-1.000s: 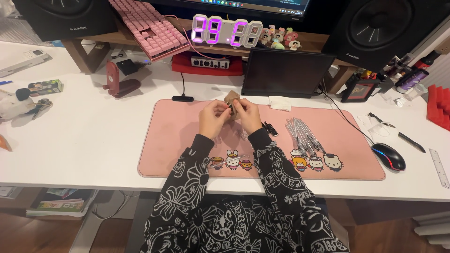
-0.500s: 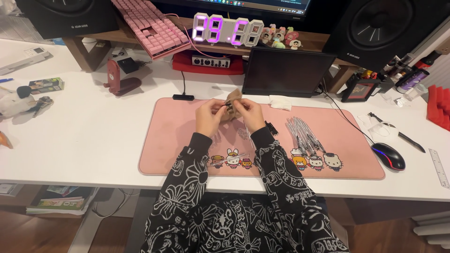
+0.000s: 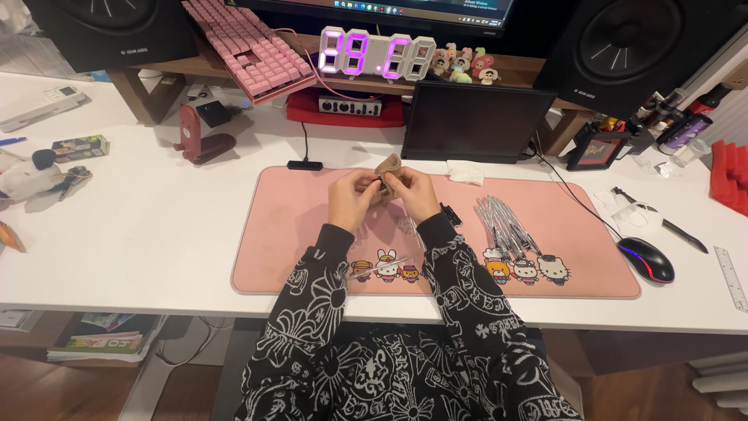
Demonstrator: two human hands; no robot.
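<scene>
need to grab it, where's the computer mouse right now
In the head view the black computer mouse sits on the white desk at the person's right, just off the right end of the pink desk mat, near a black pen.

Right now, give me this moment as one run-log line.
left hand: holds small tan pouch | right hand: pinches same pouch | place: above pink desk mat | nearby: clear pens on mat

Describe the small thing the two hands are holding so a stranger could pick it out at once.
Start at the pink desk mat in front of the dark tablet screen. Above the mat's middle, the left hand and right hand meet around a small tan pouch-like piece. Unlike the clear, shiny pens lying to its right, it is soft-looking, beige, and lifted off the mat.
</scene>
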